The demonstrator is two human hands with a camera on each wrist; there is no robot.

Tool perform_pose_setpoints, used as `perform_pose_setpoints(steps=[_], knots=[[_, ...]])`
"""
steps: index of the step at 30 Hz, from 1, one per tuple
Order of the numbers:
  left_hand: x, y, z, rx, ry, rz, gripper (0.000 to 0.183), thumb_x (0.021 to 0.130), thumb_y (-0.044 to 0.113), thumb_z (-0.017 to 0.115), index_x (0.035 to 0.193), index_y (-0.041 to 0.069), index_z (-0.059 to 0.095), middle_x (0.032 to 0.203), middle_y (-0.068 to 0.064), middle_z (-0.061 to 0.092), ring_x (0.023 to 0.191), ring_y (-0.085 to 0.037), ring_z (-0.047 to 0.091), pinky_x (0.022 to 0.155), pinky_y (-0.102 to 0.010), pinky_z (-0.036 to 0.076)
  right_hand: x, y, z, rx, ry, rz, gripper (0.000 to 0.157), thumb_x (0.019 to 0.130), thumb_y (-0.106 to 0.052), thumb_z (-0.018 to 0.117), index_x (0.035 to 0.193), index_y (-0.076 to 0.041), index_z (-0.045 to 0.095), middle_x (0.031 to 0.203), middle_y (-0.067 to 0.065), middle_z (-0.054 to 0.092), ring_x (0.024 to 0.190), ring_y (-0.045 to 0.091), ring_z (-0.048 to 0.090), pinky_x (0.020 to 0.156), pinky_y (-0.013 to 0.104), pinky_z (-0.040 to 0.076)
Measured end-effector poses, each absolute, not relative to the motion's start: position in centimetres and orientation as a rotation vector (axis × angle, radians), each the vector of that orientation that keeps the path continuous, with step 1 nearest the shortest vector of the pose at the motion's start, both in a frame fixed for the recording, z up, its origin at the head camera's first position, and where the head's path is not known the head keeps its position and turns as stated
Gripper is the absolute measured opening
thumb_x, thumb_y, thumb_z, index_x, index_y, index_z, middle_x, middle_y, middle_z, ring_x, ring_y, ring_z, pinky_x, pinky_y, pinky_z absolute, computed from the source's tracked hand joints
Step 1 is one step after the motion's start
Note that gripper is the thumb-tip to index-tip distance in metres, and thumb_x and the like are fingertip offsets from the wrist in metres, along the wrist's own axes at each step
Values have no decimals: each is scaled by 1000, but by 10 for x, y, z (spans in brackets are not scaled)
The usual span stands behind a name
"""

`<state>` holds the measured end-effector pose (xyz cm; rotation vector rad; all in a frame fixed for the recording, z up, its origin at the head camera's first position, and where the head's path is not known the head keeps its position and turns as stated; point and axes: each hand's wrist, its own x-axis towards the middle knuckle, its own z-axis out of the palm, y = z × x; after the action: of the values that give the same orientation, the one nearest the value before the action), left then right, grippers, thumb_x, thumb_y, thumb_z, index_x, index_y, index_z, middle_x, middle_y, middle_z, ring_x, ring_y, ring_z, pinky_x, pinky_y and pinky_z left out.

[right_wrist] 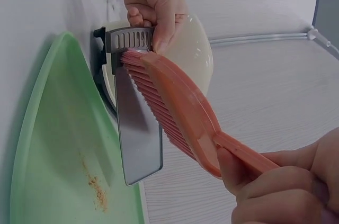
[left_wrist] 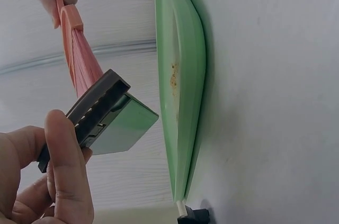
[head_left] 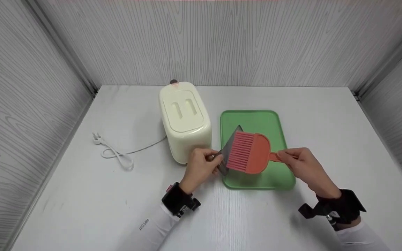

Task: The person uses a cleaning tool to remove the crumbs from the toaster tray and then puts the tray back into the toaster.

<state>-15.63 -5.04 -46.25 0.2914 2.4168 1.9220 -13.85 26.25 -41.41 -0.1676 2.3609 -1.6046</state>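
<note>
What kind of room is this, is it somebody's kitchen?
Probably not a real kitchen; it looks more like a small booth for practising kitchen chores. Grey wood-grain panels wall in a white table, holding what looks like a toaster and a green tray.

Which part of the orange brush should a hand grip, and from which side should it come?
Probably best by the slim handle of the orange brush, coming from the person's right. The handle juts out that way from the wide body, while the pink bristles point left toward the grey plate. The right hand holds it there.
</note>
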Motion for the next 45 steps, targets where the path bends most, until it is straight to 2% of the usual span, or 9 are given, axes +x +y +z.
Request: perform_pose_setpoints(steps=[10, 13, 16, 20, 27, 34, 40, 43, 45], knots=[[-157, -51, -463, 291, 2426, 1931, 15, 93, 2, 73, 104, -8, 76, 70, -8, 70, 48, -9, 60, 52, -45, 63, -138, 260, -417, -133, 2373, -1642, 34, 108, -25, 57, 114, 2, 75, 121, 10, 75, 98, 7, 67, 60, 29, 31], [-157, -50, -464, 279, 2418, 1934, 15, 93, 2, 73, 104, -8, 76, 71, -8, 70, 48, -9, 60, 53, -49, 63, -137, 260, -418, -129, 2366, -1659, 34, 108, -25, 56, 119, 1, 74, 118, 8, 76, 73, 7, 51, 52, 31, 25], [-157, -50, -464, 264, 2416, 1934, 15, 93, 2, 73, 104, -8, 76, 71, -8, 70, 48, -8, 60, 55, -52, 63, -137, 260, -418, -117, 2361, -1690, 34, 108, -25, 58, 123, 0, 74, 92, 1, 79, 58, 11, 26, 48, 28, 17], [-157, -50, -464, 250, 2423, 1926, 15, 93, 2, 73, 104, -8, 76, 71, -7, 71, 49, -8, 60, 56, -54, 63, -137, 258, -418, -100, 2352, -1724, 33, 107, -24, 58, 125, 0, 73, 61, -8, 61, 53, 9, 17, 47, 26, 11], [-157, -49, -463, 250, 2429, 1925, 14, 93, 2, 73, 104, -7, 76, 71, -8, 71, 49, -10, 60, 55, -53, 63, -138, 260, -419, -87, 2352, -1711, 37, 109, -26, 55, 128, 3, 70, 112, 2, 78, 56, 8, 24, 48, 29, 15], [-157, -50, -463, 272, 2456, 1909, 14, 93, 3, 74, 103, -6, 77, 71, -9, 71, 49, -9, 60, 53, -48, 63, -140, 263, -419, -61, 2354, -1733, 39, 108, -26, 57, 129, 4, 69, 88, -6, 78, 52, 7, 20, 46, 27, 12], [-157, -49, -463, 270, 2459, 1906, 15, 92, 3, 74, 104, -6, 77, 70, -9, 71, 49, -8, 60, 54, -50, 63, -140, 266, -417, 2, 2376, -1713, 42, 108, -28, 58, 126, 8, 68, 59, -10, 37, 53, 5, 27, 46, 20, 21], [-157, -50, -463, 261, 2461, 1901, 15, 92, 3, 74, 104, -6, 77, 70, -9, 71, 49, -8, 60, 53, -48, 63, -140, 266, -416, 6, 2378, -1719, 42, 108, -28, 57, 124, 9, 68, 59, -10, 37, 53, 4, 28, 46, 19, 22], [-157, -50, -464, 255, 2460, 1899, 15, 92, 3, 74, 104, -6, 77, 70, -9, 71, 49, -9, 60, 52, -45, 63, -139, 265, -416, -24, 2364, -1721, 42, 108, -28, 57, 125, 9, 68, 63, -13, 53, 55, 4, 29, 47, 22, 21]])
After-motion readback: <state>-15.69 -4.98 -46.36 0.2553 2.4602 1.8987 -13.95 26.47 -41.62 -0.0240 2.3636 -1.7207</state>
